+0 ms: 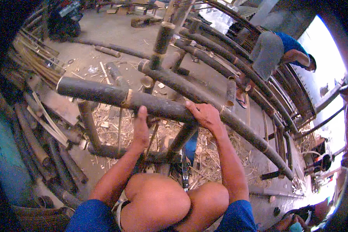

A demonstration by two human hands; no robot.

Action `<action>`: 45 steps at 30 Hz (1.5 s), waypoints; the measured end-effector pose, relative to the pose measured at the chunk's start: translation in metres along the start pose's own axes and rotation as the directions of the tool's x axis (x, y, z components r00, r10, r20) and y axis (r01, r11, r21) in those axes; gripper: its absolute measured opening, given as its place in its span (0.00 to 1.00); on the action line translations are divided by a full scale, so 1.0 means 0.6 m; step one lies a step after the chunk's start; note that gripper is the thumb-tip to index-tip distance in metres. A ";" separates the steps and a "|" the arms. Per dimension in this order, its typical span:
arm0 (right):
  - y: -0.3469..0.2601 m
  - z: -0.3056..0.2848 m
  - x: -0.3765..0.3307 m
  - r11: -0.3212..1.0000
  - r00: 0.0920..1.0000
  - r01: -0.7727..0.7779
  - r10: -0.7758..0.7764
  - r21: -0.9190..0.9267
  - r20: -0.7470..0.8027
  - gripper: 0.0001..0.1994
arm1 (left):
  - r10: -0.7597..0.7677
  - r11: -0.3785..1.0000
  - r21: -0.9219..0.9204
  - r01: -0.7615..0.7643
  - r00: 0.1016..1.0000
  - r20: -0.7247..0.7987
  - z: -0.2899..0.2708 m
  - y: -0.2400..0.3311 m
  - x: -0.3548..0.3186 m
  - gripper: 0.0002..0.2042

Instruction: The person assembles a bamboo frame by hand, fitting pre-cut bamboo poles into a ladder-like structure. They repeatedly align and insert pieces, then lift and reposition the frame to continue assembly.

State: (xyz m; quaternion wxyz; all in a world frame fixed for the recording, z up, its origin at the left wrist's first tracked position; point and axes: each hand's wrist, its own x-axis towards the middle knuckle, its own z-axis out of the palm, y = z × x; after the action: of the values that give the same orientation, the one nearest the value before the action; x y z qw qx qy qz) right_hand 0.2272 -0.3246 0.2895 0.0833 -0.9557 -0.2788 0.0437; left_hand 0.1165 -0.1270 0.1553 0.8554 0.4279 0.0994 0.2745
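Note:
A dark bamboo pole (100,92) with a pale cut left end and a pale ring at its joint lies crosswise in front of me. My right hand (207,116) is wrapped over its right end, thumb along the top. My left hand (141,129) is under the pole's middle, thumb up against its near side; its other fingers are mostly hidden beneath. Close behind my right hand runs a longer bamboo rail (193,92), slanting down to the right. An upright bamboo post (162,40) stands at that rail's far end.
Bamboo poles (36,135) lie heaped at my left. Shavings (108,120) cover the floor under the frame. A dark metal tool (185,174) shows near my knees. Beyond a long bamboo frame (236,62) at far right, another person (272,50) bends over.

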 end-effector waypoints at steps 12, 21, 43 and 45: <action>0.013 0.001 0.044 0.998 0.997 0.020 -0.024 0.059 0.069 0.43 | 0.122 0.921 0.373 -0.110 0.993 -0.008 0.005 -0.112 0.029 0.35; 0.002 -0.001 0.078 0.999 0.979 -0.037 0.035 0.009 0.200 0.44 | -0.107 0.938 0.326 0.118 0.993 -0.050 -0.019 -0.136 0.088 0.41; -0.011 0.034 0.098 0.994 0.986 0.111 -0.112 0.016 0.125 0.35 | 0.077 0.996 0.057 -0.073 0.994 -0.080 -0.007 -0.004 0.050 0.27; -0.059 0.036 0.104 0.965 0.967 0.210 -0.229 0.156 0.114 0.33 | 0.093 0.959 0.275 -0.063 0.991 -0.096 -0.027 0.010 0.029 0.28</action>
State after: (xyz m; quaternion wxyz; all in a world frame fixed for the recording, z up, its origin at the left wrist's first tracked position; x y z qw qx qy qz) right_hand 0.2579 -0.2585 0.2725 0.1373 -0.9055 -0.3841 0.1169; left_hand 0.1222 -0.1036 0.1510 0.7707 0.5290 0.1650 0.3146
